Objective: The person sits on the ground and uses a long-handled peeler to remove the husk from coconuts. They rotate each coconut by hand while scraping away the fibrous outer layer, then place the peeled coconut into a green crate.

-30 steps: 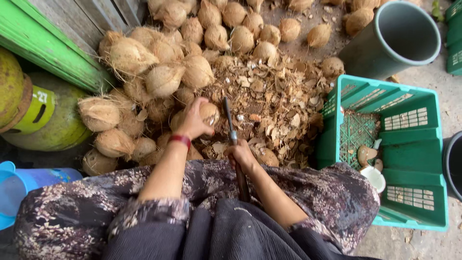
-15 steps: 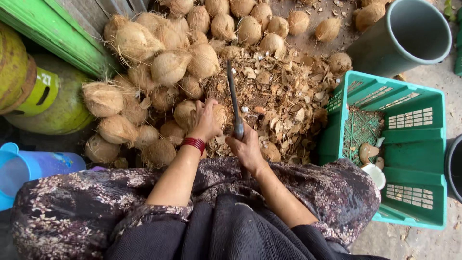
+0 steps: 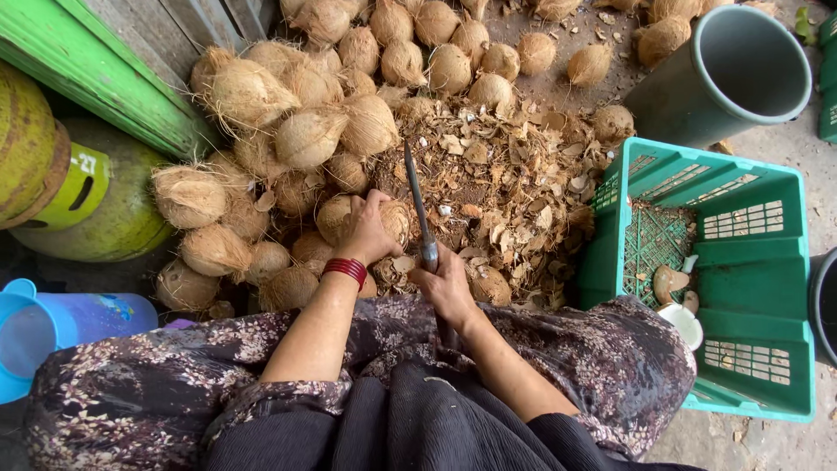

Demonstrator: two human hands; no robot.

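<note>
Bare dirt ground (image 3: pixel 558 83) lies under a heap of husked brown coconuts (image 3: pixel 305 131) that spreads from a green wooden wall (image 3: pixel 105 78) on the left to the top of the view, with a mound of broken shell and husk chips (image 3: pixel 506 187) in the middle. Nearest the person, the left hand (image 3: pixel 366 231) is cupped over one hairy coconut (image 3: pixel 362 218), its fingers (image 3: pixel 377 202) wrapped tightly round the top, a red bangle (image 3: pixel 346 270) on the wrist. Just beside it the right hand (image 3: pixel 446 283) is closed round the handle of a long knife (image 3: pixel 418 205), whose blade points away from the body and rises over the chips, close to the held coconut; whether it touches the shell I cannot tell. Other coconuts crowd that one on the left and behind. To the right stands a green plastic crate (image 3: pixel 750 262) holding a few pale coconut pieces (image 3: pixel 676 301), and beyond it a grey bucket (image 3: pixel 732 74). On the left sit a yellow-green gas cylinder (image 3: pixel 78 192) and a blue jug (image 3: pixel 61 327). A patterned dark skirt (image 3: pixel 593 358) covers the knees at the bottom.
</note>
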